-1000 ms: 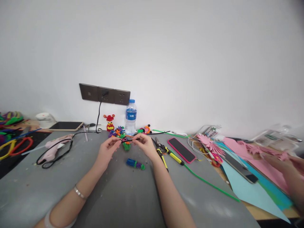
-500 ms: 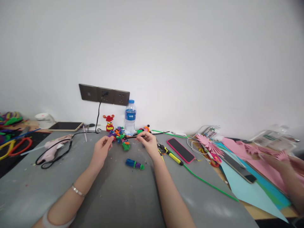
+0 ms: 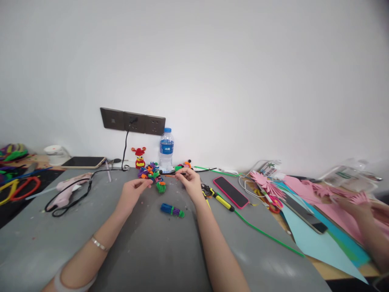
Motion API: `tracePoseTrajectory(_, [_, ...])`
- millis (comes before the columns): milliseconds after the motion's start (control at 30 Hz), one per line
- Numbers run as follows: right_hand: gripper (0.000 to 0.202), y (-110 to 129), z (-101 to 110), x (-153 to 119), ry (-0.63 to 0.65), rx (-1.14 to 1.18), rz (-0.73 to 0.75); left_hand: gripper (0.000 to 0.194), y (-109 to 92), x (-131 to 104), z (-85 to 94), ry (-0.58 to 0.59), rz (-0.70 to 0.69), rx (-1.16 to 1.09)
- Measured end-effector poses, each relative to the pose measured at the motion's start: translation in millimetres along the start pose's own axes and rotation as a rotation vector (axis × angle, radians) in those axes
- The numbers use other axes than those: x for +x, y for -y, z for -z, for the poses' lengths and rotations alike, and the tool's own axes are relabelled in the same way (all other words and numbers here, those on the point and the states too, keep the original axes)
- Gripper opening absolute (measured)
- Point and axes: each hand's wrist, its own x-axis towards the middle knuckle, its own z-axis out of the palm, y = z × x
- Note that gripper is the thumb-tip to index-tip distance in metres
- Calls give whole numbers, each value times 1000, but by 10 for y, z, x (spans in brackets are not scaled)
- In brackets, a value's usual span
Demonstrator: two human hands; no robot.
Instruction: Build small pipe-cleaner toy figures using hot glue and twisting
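Observation:
Near the middle of the grey table, my right hand pinches a thin black stem that sticks out on both sides of its fingers. My left hand has its thumb and fingertips together beside the colourful fuzzy figure; anything between them is too small to make out. A green and orange fuzzy piece lies between my hands. Closer to me rests a blue, purple and green bundle.
A water bottle and red figure stand by the wall. Pliers, a pink-edged phone and a green stem lie right. A pink glue gun is left. Another person's hands are over pink paper.
My left hand has shifted slightly to the right, its fingertips now nearer the green and orange piece. My right hand has hardly moved.

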Motion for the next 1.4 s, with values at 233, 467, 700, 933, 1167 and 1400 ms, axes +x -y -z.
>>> tracePoseTrajectory(233, [21, 2, -20, -18, 76, 18, -49, 47, -71, -53, -39, 24, -80, -171])
tracePoseTrajectory(467, [17, -20, -44, -49, 169, -73, -40, 41, -51, -61, -55, 36, -88, -100])
tracePoseTrajectory(700, [19, -42, -40, -59, 201, -110, -45, 31, -68, -76, -70, 64, -99, -47])
tracePoseTrajectory(933, [26, 34, -30, -62, 215, -25, -77, 25, -109, -97, -75, 170, -162, -11])
tracePoseTrajectory(1167, [30, 41, -78, -77, 416, -58, -112, 22, 30, -59, -97, 277, -258, 17])
tracePoseTrajectory(1400, [26, 52, -106, -108, 427, -4, -155, 24, -62, -91, -82, 228, -221, 33])
